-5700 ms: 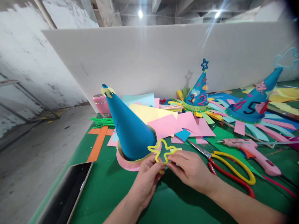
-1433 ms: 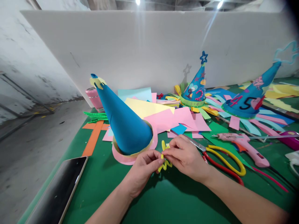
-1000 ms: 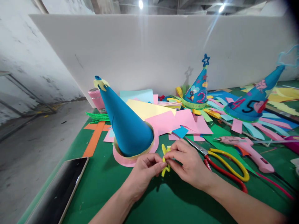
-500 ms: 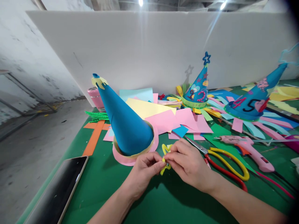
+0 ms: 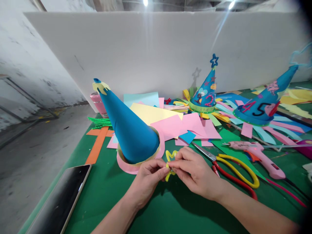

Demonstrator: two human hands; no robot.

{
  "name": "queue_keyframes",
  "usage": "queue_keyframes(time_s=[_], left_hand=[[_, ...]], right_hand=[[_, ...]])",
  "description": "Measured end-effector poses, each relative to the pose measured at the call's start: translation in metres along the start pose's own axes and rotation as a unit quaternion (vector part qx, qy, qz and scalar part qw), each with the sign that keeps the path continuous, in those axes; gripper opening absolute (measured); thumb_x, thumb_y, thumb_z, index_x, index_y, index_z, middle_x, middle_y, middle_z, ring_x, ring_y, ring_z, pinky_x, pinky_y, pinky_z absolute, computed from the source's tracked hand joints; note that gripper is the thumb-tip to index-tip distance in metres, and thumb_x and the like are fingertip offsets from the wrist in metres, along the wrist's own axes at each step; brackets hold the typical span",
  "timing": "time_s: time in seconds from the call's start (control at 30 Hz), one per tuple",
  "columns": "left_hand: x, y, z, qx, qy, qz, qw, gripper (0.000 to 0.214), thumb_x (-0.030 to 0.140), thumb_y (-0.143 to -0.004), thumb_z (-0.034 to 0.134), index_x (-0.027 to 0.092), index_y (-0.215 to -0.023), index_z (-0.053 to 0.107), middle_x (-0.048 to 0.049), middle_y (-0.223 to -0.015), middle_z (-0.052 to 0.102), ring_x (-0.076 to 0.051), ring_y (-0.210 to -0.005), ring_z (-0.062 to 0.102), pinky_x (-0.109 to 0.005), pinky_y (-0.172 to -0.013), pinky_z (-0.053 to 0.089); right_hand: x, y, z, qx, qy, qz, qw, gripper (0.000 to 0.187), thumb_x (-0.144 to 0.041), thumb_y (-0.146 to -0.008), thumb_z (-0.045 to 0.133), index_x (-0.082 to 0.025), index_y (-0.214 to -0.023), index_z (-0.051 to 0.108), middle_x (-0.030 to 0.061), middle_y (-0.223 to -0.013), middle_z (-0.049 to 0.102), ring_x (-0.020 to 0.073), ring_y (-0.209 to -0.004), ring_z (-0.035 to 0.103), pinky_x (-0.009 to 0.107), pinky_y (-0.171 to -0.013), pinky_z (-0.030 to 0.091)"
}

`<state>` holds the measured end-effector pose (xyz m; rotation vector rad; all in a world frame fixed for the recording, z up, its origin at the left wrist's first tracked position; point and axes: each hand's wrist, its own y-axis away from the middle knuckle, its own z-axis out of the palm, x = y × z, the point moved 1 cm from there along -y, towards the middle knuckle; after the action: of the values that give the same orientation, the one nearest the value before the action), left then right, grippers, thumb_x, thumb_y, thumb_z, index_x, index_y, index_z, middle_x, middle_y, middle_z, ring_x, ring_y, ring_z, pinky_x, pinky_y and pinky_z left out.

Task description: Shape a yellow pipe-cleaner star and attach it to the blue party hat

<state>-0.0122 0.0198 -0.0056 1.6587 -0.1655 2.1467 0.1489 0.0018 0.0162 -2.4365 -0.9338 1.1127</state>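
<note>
Two hands meet just above the green surface [image 5: 158,214], both working on one small thing: a yellow fuzzy stem [image 5: 168,157], bent into zigzags, held off the surface and in front of the tall blue cone [image 5: 134,130]. From where I stand, the left hand [image 5: 151,174] has its thumb and index finger clamped on the near strand, while the right hand [image 5: 193,169] pinches it from the other side, fingers together, tips almost touching. Something so thin and springy probably wants that double pinch, one side bracing while the other presses; exactly what lies between the tips I cannot tell. The cone stands by itself on its pink brim [image 5: 126,168], which leaves both hands free. Scissors [image 5: 213,157] lie just beyond the right hand, handles turned towards the person, with the pink glue gun [image 5: 264,157] past them, both handy, I'd say. The phone [image 5: 58,198] lies off to the left, seemingly out of the elbows' way.
</note>
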Motion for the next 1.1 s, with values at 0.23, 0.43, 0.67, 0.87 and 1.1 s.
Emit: queue_keyframes(time_s=[0.23,0.43,0.67,0.87,1.1], left_hand=[[0.003,0.001,0.002,0.021,0.162,-0.033,0.986,0.007,0.019,-0.067,0.068,0.016,-0.067,0.062,0.0014,-0.062,0.057,-0.008,-0.053,0.051,-0.02,-0.052,0.038],[0.012,0.003,0.002,0.025,0.212,-0.021,0.977,0.01,0.017,-0.062,0.072,0.015,-0.066,0.063,0.0005,-0.066,0.059,-0.011,-0.06,0.057,-0.023,-0.06,0.043],[0.005,0.002,0.007,-0.004,0.185,-0.028,0.982,0.01,0.017,-0.062,0.071,0.013,-0.069,0.066,-0.004,-0.071,0.064,-0.013,-0.061,0.057,-0.025,-0.063,0.042],[0.001,0.003,0.006,0.027,0.174,-0.028,0.984,0.013,0.027,-0.072,0.063,0.014,-0.071,0.064,-0.0026,-0.067,0.063,-0.013,-0.054,0.058,-0.027,-0.058,0.041],[0.003,0.008,0.006,0.058,0.143,-0.02,0.988,0.018,0.031,-0.069,0.065,0.014,-0.068,0.063,-0.0015,-0.065,0.062,-0.013,-0.052,0.058,-0.026,-0.057,0.042]], right_hand=[[0.014,0.001,0.005,0.217,-0.213,0.247,0.92,0.022,-0.027,-0.081,0.052,-0.022,-0.102,0.051,0.0024,-0.084,0.048,0.0146,-0.074,0.049,0.026,-0.064,0.044],[0.009,0.0,0.029,0.187,-0.506,0.39,0.746,0.031,-0.04,-0.076,0.058,-0.022,-0.1,0.052,0.0012,-0.08,0.053,0.013,-0.067,0.052,0.022,-0.055,0.043],[-0.003,-0.008,0.03,0.154,-0.484,0.345,0.789,0.018,-0.035,-0.072,0.064,-0.017,-0.07,0.065,-0.0014,-0.06,0.058,0.0101,-0.051,0.051,0.022,-0.051,0.042],[0.006,-0.007,0.027,0.133,-0.407,0.291,0.855,0.017,-0.033,-0.074,0.061,-0.017,-0.074,0.067,0.003,-0.072,0.065,0.017,-0.069,0.058,0.028,-0.066,0.047],[0.003,-0.012,0.027,0.087,-0.431,0.33,0.835,0.019,-0.035,-0.073,0.061,-0.017,-0.069,0.069,-0.0002,-0.065,0.063,0.0134,-0.061,0.055,0.024,-0.059,0.044]])
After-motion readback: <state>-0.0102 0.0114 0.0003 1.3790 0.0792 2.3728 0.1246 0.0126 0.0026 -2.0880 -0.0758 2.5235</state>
